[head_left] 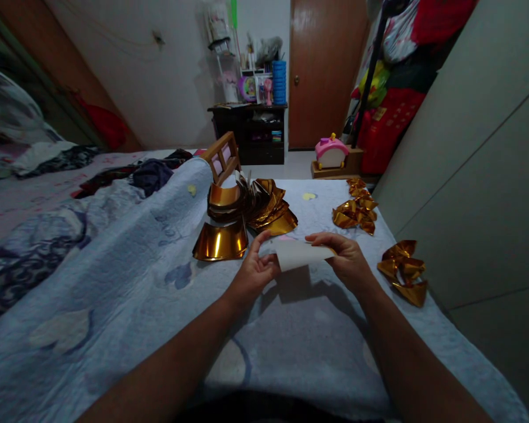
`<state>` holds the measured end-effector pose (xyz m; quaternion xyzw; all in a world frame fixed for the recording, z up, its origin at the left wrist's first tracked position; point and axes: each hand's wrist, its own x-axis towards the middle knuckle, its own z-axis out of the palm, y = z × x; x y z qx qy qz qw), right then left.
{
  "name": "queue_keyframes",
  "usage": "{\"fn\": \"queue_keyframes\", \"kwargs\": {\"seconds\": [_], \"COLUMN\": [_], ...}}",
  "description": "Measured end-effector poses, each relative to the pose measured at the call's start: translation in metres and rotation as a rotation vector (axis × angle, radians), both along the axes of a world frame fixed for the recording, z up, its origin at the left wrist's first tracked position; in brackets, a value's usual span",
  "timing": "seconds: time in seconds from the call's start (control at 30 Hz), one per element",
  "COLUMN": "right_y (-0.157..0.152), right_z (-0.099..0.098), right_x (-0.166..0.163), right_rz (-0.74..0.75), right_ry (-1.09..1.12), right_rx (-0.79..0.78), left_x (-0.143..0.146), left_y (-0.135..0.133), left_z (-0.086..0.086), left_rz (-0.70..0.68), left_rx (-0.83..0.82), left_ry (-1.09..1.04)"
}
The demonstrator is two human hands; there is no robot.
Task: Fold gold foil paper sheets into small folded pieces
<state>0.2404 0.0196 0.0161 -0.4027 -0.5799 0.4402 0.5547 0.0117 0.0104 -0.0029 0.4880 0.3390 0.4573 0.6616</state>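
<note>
Between my two hands a piece of paper point(300, 257) is held up, its plain white side toward me and its far side hidden. My left hand point(261, 264) pinches its left end, thumb and fingers closed. At the other end my right hand point(340, 255) grips the paper's edge. Just beyond my left hand lies a stack of curved gold foil paper pieces point(220, 241). More gold pieces point(268, 208) are heaped behind it, fanned out. To the right sit folded gold foil shapes point(404, 270), with another cluster of folded gold shapes point(356, 212) farther back.
A pale blue patterned blanket point(308, 346) covers the surface under my hands. A grey panel point(480, 194) rises along the right. A wooden rail point(223, 155) stands beyond the heap. A pink toy point(331, 154), dark shelf point(249, 135) and brown door point(321, 70) are at the back.
</note>
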Motion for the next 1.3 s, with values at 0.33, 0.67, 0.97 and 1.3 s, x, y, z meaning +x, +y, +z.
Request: {"fn": "queue_keyframes", "kwargs": {"seconds": [0.33, 0.67, 0.97, 1.3], "right_y": [-0.004, -0.001, -0.003, -0.002], "right_z": [0.013, 0.000, 0.006, -0.002], "right_x": [0.012, 0.021, 0.022, 0.004], "right_rz": [0.340, 0.481, 0.587, 0.310], "right_ry": [-0.240, -0.540, -0.563, -0.674], "right_rx": [-0.092, -0.138, -0.269, -0.237], "left_x": [-0.009, -0.013, -0.005, -0.002], "left_y": [0.000, 0.000, -0.011, -0.009], "left_z": [0.000, -0.007, 0.010, 0.011], "left_rz": [0.085, -0.131, -0.238, -0.101], "left_rx": [0.688, 0.837, 0.692, 0.438], "left_ry": [0.712, 1.013, 0.761, 0.856]}}
